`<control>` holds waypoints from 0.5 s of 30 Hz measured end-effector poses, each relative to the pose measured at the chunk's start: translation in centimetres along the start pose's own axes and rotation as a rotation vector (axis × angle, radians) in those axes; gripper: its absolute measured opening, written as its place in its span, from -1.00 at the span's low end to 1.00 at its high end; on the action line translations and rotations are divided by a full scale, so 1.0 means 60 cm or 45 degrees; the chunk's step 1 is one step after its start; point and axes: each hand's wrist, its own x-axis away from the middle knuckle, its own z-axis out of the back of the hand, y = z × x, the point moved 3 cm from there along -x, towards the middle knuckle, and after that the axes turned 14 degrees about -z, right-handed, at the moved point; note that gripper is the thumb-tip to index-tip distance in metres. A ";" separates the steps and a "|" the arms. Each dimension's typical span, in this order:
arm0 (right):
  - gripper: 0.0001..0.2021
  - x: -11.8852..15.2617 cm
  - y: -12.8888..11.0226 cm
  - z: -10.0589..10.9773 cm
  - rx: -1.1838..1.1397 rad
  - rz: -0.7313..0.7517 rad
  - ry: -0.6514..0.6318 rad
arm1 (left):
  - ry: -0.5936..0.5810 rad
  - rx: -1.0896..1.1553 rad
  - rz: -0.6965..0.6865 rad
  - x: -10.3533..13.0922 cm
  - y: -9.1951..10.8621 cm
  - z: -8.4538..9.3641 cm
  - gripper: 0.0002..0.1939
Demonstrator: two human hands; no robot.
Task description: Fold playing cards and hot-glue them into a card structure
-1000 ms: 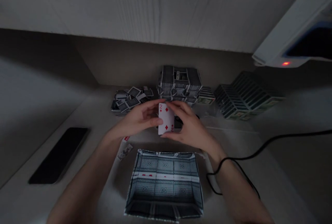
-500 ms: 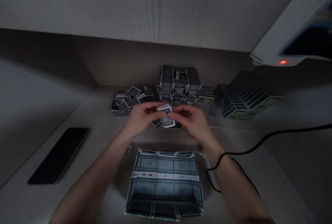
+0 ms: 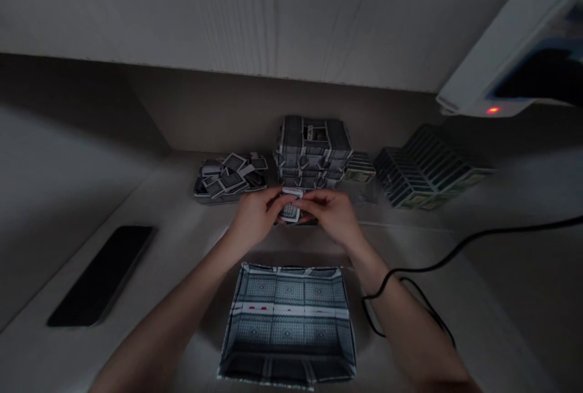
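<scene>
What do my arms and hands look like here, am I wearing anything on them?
Both forearms are bare, with no sleeves in view. The left hand and right hand wear no gloves, and no rings or watch can be made out in the dim light. A thin black cable crosses the right wrist; whether it loops around it or lies beside it cannot be told.

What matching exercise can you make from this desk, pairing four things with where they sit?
Things:
1. folded playing card
2. open tray built of patterned cards
3. flat black phone
4. loose heap of folded cards

Places:
A. far left on the desk
B. pinched between left hand and right hand
C. nearest the camera, between the forearms
D. back, left of the tall card stack

Pairs: 1-B, 2-C, 3-A, 4-D
</scene>
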 end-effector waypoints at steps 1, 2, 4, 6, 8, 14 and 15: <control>-0.74 -0.001 0.000 0.001 0.006 -0.006 0.007 | -0.041 -0.033 -0.037 0.000 0.002 0.001 -0.65; -0.75 -0.001 -0.001 0.003 0.010 -0.011 0.013 | -0.069 -0.058 -0.081 -0.001 0.005 0.004 -0.66; -0.78 0.000 -0.003 0.007 0.021 -0.004 0.016 | -0.107 -0.062 -0.166 -0.002 0.012 0.010 -0.68; -0.80 0.002 -0.007 0.009 0.027 0.018 0.003 | -0.113 -0.025 -0.218 -0.003 0.018 0.016 -0.70; -0.80 0.005 -0.009 0.010 0.022 0.032 -0.017 | -0.081 0.010 -0.222 -0.003 0.019 0.020 -0.72; -0.82 0.011 -0.011 0.010 0.011 -0.004 -0.077 | -0.023 0.076 -0.121 -0.001 0.015 0.020 -0.74; -0.83 0.012 -0.011 0.010 0.013 -0.004 -0.080 | -0.032 0.076 -0.117 -0.001 0.015 0.019 -0.73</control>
